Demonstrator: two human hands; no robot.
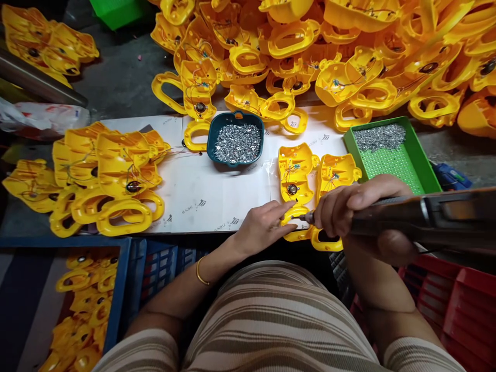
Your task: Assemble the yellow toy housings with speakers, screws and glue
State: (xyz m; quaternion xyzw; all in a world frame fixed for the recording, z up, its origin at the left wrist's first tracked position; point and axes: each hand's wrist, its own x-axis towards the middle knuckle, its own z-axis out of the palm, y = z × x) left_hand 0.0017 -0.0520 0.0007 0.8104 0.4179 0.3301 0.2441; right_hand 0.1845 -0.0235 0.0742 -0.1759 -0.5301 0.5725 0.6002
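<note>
My right hand [360, 209] is wrapped round a dark electric screwdriver [430, 217] whose tip [306, 218] points left at the handle end of a yellow plastic shell [293, 178] lying open side up on the white work board [205, 196]. My left hand [265, 225] rests on that shell's handle, fingers pinched at the screwdriver tip; whether they hold a screw is hidden. A second yellow shell [335, 173] lies right beside it, partly under my right hand.
A dark teal bowl of screws [235, 139] sits mid-board; a green tray of screws [391, 152] is at right. Piles of yellow shells lie at left [104, 175] and across the back [329, 51]. A blue crate [89, 294] holds more shells; red crates [445, 305] are at lower right.
</note>
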